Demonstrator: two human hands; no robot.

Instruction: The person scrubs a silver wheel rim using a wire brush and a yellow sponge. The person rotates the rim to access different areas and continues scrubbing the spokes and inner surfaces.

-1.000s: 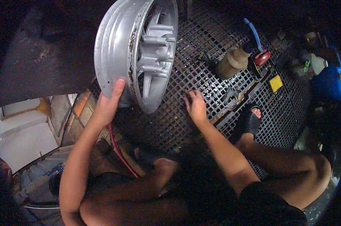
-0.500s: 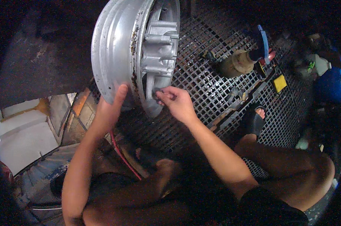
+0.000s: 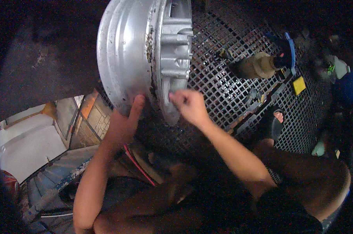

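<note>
A silver metal wheel rim stands on edge in front of me, its hub and spokes facing right. Dark, flaky grime runs along one edge of its barrel. My left hand holds the rim at its lower left, thumb up along the outer surface and the other fingers hidden behind. At the lower right of the rim, beside a spoke, my right hand is closed with its fingertips bunched together. Motion smears those fingers, and anything pinched in them is too small to make out.
Dark grid matting covers the floor. On it are a tan cylindrical part, a blue-edged tool, a yellow block and a long bar. A red hose passes below my left hand. White panels lean at left.
The rim shows more of its outer barrel and less of its hub face. My right hand has shifted slightly along the spoke side. The whole view has moved, sliding the floor things rightward.
</note>
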